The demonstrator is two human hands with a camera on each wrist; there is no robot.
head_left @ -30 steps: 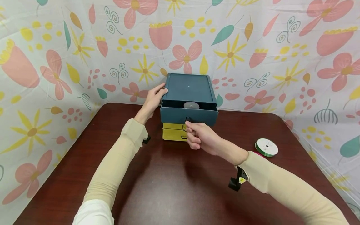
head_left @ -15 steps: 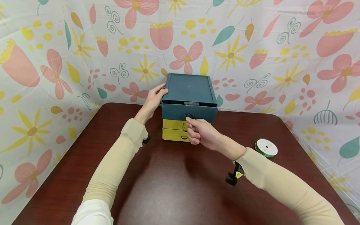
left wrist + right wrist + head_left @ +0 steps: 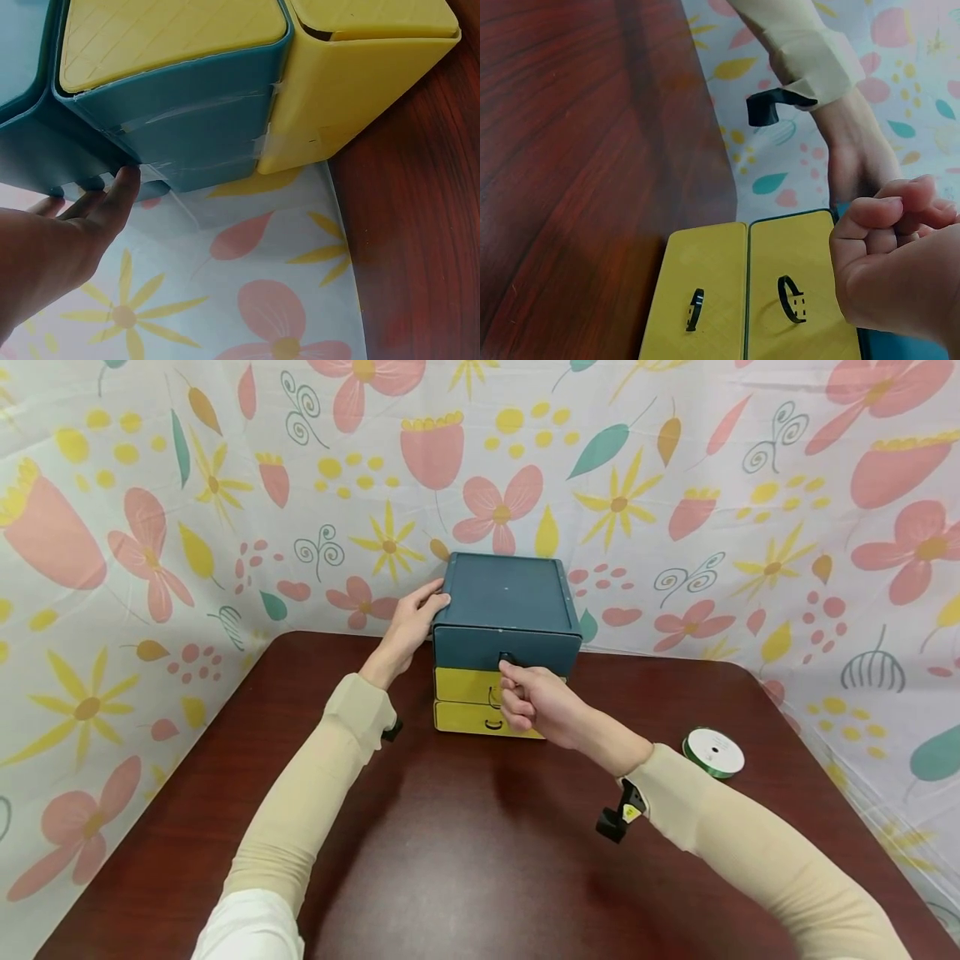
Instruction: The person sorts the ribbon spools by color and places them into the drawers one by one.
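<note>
A small stacked drawer unit (image 3: 507,593) stands at the back of the table, teal on top with two yellow drawer fronts (image 3: 467,717) below. Its teal top drawer (image 3: 468,648) is flush with the casing. My right hand (image 3: 543,706) pinches the black handle (image 3: 507,657) of that drawer between thumb and curled fingers; in the right wrist view the hand (image 3: 900,262) hides the handle. On the unit's left side, my left hand (image 3: 411,622) rests with fingers extended against the teal wall. The left wrist view has those fingers (image 3: 120,196) touching the side, near clear tape.
A green ribbon spool (image 3: 714,752) with a white face lies on the dark red-brown table (image 3: 465,843) to the right. Patterned cloth (image 3: 300,477) hangs behind the unit. Black loop handles (image 3: 789,300) stick out from the yellow fronts.
The top drawer has slid back into the unit, pushed by my right hand, which moved away from me. A clear round object inside is now hidden. My left hand stayed in place.
</note>
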